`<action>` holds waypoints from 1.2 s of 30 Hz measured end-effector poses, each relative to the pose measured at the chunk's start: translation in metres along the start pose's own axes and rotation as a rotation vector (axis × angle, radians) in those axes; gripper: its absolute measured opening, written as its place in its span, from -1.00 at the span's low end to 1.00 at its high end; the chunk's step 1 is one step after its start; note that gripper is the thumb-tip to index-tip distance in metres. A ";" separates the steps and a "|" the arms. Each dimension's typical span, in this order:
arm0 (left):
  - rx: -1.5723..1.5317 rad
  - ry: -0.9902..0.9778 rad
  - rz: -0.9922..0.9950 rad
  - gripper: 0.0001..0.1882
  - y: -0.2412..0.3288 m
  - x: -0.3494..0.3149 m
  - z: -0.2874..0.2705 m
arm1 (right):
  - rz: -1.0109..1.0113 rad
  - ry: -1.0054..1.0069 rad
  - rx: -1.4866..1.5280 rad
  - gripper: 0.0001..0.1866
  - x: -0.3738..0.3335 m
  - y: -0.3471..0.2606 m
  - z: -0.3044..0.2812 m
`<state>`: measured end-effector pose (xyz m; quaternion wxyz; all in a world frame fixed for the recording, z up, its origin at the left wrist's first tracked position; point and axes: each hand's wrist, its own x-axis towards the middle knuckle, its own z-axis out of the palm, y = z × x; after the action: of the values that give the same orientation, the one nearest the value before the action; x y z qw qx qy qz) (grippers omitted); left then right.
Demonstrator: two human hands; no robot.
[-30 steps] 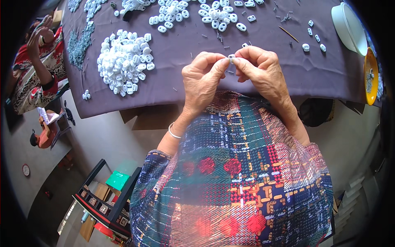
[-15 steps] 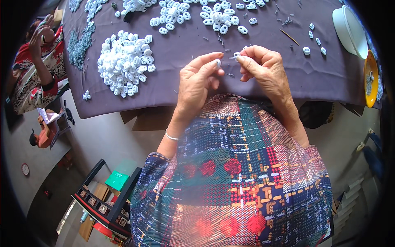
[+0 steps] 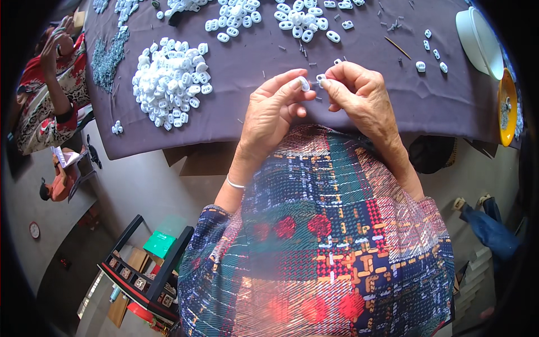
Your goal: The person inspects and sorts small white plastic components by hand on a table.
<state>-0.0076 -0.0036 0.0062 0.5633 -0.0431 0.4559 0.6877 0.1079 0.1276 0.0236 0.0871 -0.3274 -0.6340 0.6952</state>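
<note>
My left hand point(image 3: 268, 109) pinches a small white oval plastic cord-lock piece point(image 3: 304, 84) between thumb and fingertips. Facing it, my right hand point(image 3: 364, 101) grips another small white cord-lock piece point(image 3: 321, 77) at its fingertips. A thin metal spring point(image 3: 313, 82) shows in the narrow gap between the two pieces; whether it touches both is too small to tell. Just beyond my right fingers lies a loose white piece point(image 3: 337, 62). Both hands are above the near part of the dark tablecloth point(image 3: 236, 67).
A heap of white cord locks point(image 3: 169, 84) lies to the left, beside a pile of springs point(image 3: 110, 62). Two-hole white pieces point(image 3: 306, 23) are at the back. A wooden stick point(image 3: 398, 48), white tub point(image 3: 471, 45) and yellow dish point(image 3: 506, 121) are rightward. A co-worker's arm point(image 3: 53, 84) is far left.
My hands have come closer together, bringing the two white pieces nearly end to end with the spring between. At the right, a person's legs in blue trousers have come further into view.
</note>
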 end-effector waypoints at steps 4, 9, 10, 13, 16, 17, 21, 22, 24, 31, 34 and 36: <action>0.010 -0.006 0.000 -0.75 0.001 -0.001 0.001 | -0.074 -0.008 -0.089 -0.87 0.001 0.006 0.000; 0.014 -0.024 0.006 -0.76 -0.001 0.000 -0.001 | -0.131 0.010 -0.156 -0.87 0.002 0.009 0.001; 0.022 -0.027 0.017 -0.76 -0.002 0.000 -0.002 | -0.130 0.010 -0.156 -0.87 0.002 0.010 0.002; 0.068 -0.003 0.038 -0.76 -0.002 -0.002 0.001 | -0.136 0.005 -0.166 -0.87 0.002 0.010 0.002; 0.094 0.012 0.047 -0.76 -0.001 -0.002 0.002 | -0.120 0.008 -0.178 -0.87 0.002 0.009 0.003; 0.093 0.012 0.047 -0.76 -0.001 -0.003 0.003 | -0.128 0.010 -0.187 -0.87 0.002 0.010 0.003; 0.123 0.032 0.051 -0.77 -0.001 -0.003 0.002 | -0.124 0.003 -0.204 -0.87 0.003 0.011 0.003; 0.121 0.031 0.050 -0.77 -0.002 -0.002 0.001 | -0.124 0.002 -0.205 -0.87 0.003 0.011 0.003; 0.122 0.034 0.047 -0.77 -0.002 -0.002 0.001 | -0.112 -0.013 -0.214 -0.87 0.003 0.010 0.002; 0.112 0.047 0.020 -0.79 -0.001 -0.003 -0.001 | -0.071 -0.041 -0.210 -0.85 0.004 0.009 0.001; 0.131 0.034 0.027 -0.79 -0.002 -0.002 -0.002 | -0.038 -0.068 -0.190 -0.84 0.003 0.006 0.001; 0.126 0.032 0.024 -0.78 -0.002 -0.002 -0.003 | -0.007 -0.092 -0.148 -0.83 0.002 0.005 0.001</action>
<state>-0.0062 -0.0068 0.0045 0.5493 -0.0128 0.5078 0.6635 0.1070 0.1269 0.0178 0.0356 -0.2983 -0.6881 0.6605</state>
